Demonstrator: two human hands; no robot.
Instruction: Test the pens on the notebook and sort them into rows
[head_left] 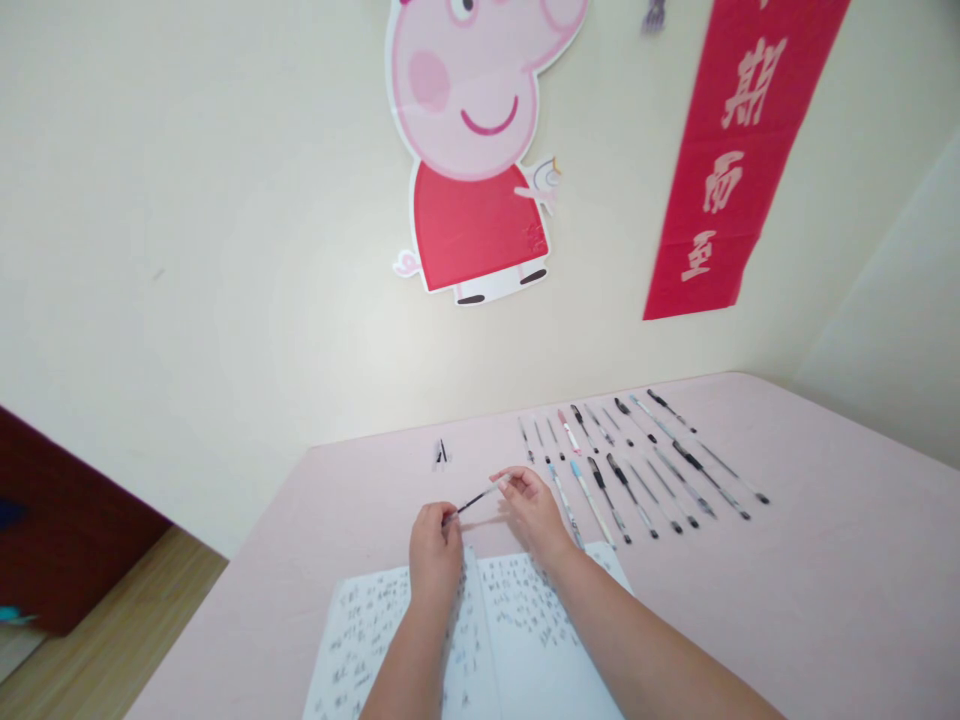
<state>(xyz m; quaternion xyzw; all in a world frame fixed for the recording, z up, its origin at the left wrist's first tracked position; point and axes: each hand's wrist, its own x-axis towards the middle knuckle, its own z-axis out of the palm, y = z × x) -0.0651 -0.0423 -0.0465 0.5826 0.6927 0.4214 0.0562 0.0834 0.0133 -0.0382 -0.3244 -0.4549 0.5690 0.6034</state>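
Note:
Between my two hands a thin pen refill (477, 499) with a dark ink section slants up to the right, above the table. My left hand (436, 552) is closed on its lower left end. The fingers of my right hand (531, 510) pinch the pale upper right end. Below my forearms lies an open notebook (525, 668) with handwriting on both pages. To the right of my right hand, several pens (636, 495) and loose pen parts lie side by side in two rows.
A pink table (825, 580) stands against a pale wall. Near its back edge lies a small clear piece with dark strips (440, 454). A cartoon pig cutout (480, 225) and a red banner (705, 220) hang on the wall. Wooden floor (157, 620) shows at left.

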